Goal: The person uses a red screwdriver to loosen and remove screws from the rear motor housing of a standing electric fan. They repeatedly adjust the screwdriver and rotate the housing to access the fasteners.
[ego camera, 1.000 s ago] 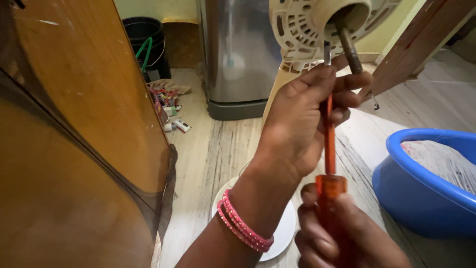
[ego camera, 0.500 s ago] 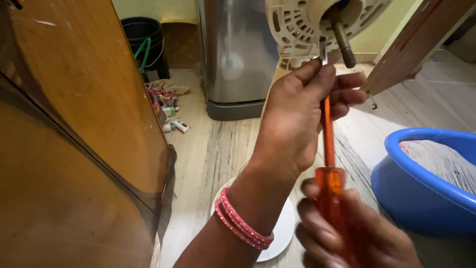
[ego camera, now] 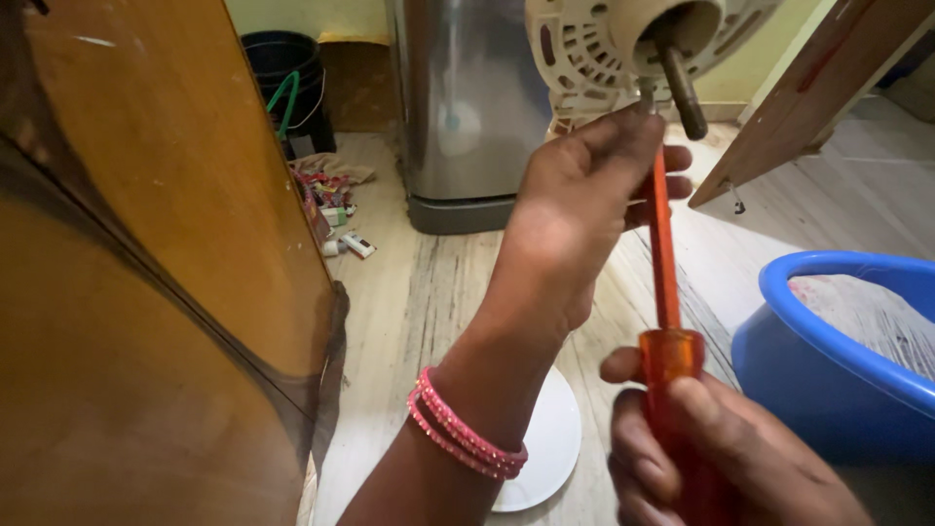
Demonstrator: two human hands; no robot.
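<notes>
My right hand [ego camera: 716, 453] grips the orange handle of a long screwdriver [ego camera: 665, 263] at the lower right. The orange shaft runs up to the cream slotted fan motor housing [ego camera: 584, 49] at the top. Its tip meets the housing just left of the metal motor shaft [ego camera: 684, 88]. My left hand [ego camera: 575, 209], with pink bangles on the wrist, pinches the screwdriver shaft near the tip, right under the housing.
A brown wooden cabinet [ego camera: 146, 273] fills the left. A steel fridge [ego camera: 467, 107] stands behind, with a black bucket [ego camera: 282, 78] and scattered packets [ego camera: 331, 209] beside it. A blue tub [ego camera: 838, 351] sits right, a white round base [ego camera: 545, 448] below, a wooden door [ego camera: 818, 88] at the upper right.
The screwdriver has shifted slightly right and its handle sits lower. My left hand has slid up the shaft to the tip at the housing.
</notes>
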